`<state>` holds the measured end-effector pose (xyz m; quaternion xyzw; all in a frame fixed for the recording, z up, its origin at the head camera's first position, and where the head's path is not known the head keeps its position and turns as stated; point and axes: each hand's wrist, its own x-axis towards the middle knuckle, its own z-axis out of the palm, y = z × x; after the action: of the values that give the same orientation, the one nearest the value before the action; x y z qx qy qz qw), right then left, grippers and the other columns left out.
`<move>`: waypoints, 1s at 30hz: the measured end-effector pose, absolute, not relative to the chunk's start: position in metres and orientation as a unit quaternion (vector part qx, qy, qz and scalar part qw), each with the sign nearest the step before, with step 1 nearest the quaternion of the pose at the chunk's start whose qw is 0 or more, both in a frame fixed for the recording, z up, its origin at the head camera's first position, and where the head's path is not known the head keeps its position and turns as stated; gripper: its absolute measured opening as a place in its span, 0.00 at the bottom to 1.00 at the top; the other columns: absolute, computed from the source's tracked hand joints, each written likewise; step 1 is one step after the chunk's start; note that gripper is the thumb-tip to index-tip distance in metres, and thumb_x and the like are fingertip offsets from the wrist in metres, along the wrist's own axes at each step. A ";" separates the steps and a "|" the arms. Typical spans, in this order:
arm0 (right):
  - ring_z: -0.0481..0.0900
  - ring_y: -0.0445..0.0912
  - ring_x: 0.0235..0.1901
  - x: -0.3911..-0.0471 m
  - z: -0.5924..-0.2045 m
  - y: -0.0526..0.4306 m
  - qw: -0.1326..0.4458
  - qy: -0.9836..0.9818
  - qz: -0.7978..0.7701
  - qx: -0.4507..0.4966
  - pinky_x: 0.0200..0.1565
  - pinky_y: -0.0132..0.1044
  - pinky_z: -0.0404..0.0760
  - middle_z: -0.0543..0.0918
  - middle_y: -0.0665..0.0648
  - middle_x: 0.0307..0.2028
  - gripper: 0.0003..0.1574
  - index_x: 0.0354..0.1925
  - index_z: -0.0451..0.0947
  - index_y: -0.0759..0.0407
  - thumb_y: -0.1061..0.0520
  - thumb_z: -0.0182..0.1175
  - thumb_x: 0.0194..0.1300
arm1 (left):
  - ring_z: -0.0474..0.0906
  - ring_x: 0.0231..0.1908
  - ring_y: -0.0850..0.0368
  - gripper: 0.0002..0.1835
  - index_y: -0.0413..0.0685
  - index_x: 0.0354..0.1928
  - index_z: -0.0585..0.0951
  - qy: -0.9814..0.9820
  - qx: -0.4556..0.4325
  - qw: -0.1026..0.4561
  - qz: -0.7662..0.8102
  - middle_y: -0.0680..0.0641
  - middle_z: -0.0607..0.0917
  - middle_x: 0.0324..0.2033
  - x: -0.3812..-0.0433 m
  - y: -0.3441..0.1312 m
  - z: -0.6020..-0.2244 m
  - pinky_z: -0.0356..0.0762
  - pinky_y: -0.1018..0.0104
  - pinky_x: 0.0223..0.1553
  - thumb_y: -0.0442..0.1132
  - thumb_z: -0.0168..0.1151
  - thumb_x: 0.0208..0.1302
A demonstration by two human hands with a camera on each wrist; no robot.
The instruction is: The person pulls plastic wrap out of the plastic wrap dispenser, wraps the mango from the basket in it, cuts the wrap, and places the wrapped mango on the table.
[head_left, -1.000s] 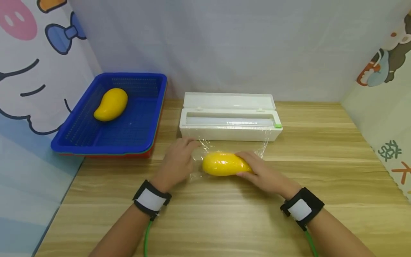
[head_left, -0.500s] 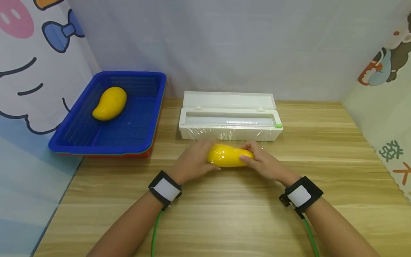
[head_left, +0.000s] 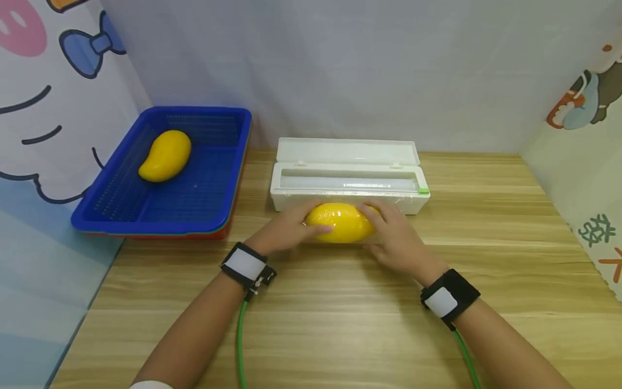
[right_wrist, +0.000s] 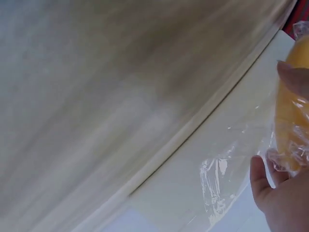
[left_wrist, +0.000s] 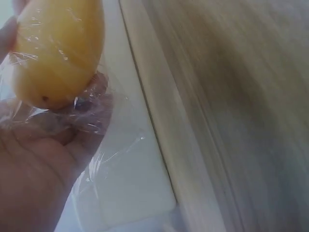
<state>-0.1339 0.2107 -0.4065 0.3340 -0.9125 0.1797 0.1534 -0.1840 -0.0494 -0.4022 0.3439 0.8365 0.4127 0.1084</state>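
A yellow mango (head_left: 340, 222) wrapped in clear cling film is held between both hands, right in front of the white cling film dispenser (head_left: 286, 203). My left hand (head_left: 284, 229) grips its left end, thumb on the near side and fingers behind. The right hand (head_left: 400, 243) holds the right end, fingers over the top and thumb low on the near side. In the left wrist view, loose film (left_wrist: 91, 113) bunches over the left fingers at the mango's end. The right wrist view shows film (right_wrist: 215, 181) stretching from the mango across the dispenser's front.
A stack of baskets, the top one blue (head_left: 146, 226), stands at the back left with a second mango (head_left: 166, 155) inside. The dispenser's lid (head_left: 347, 150) is raised, exposing the film roll (head_left: 311, 182). Curtains hang behind the wooden table (head_left: 340, 324).
My left hand has come in from the left and taken hold of the mango's left end. The mango has moved away from me to the dispenser and rolled, and the right hand has shifted its grip.
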 end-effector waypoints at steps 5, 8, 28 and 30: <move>0.63 0.57 0.54 -0.137 -0.411 0.209 0.151 -0.919 0.157 0.328 0.57 0.53 0.68 0.67 0.66 0.56 0.51 0.66 0.58 0.60 0.65 0.70 0.46 | 0.74 0.39 0.60 0.32 0.54 0.62 0.71 0.842 0.319 0.137 0.413 0.53 0.81 0.42 -0.183 -0.049 -0.401 0.77 0.55 0.45 0.64 0.52 0.63; 0.65 0.56 0.52 -0.139 -0.412 0.208 0.157 -0.920 0.155 0.324 0.56 0.52 0.69 0.69 0.65 0.53 0.50 0.65 0.58 0.60 0.67 0.68 0.45 | 0.74 0.37 0.59 0.31 0.52 0.61 0.71 0.840 0.308 0.145 0.422 0.53 0.81 0.39 -0.182 -0.049 -0.401 0.77 0.57 0.43 0.64 0.50 0.64; 0.64 0.55 0.49 -0.147 -0.407 0.210 0.158 -0.906 0.190 0.344 0.51 0.51 0.72 0.68 0.63 0.52 0.44 0.59 0.69 0.58 0.49 0.73 0.45 | 0.73 0.46 0.58 0.32 0.50 0.61 0.73 0.855 0.266 0.184 0.405 0.48 0.81 0.44 -0.187 -0.049 -0.399 0.72 0.49 0.55 0.64 0.38 0.70; 0.64 0.54 0.48 -0.147 -0.406 0.211 0.153 -0.905 0.195 0.347 0.50 0.51 0.72 0.68 0.62 0.51 0.43 0.59 0.70 0.57 0.46 0.73 0.46 | 0.72 0.47 0.58 0.33 0.50 0.62 0.72 0.858 0.268 0.184 0.399 0.48 0.81 0.45 -0.187 -0.049 -0.399 0.70 0.49 0.57 0.65 0.36 0.70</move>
<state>-0.1468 0.2111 -0.4057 0.3474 -0.9045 0.1946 0.1526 -0.1875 -0.0487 -0.3992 0.2677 0.8576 0.3988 0.1837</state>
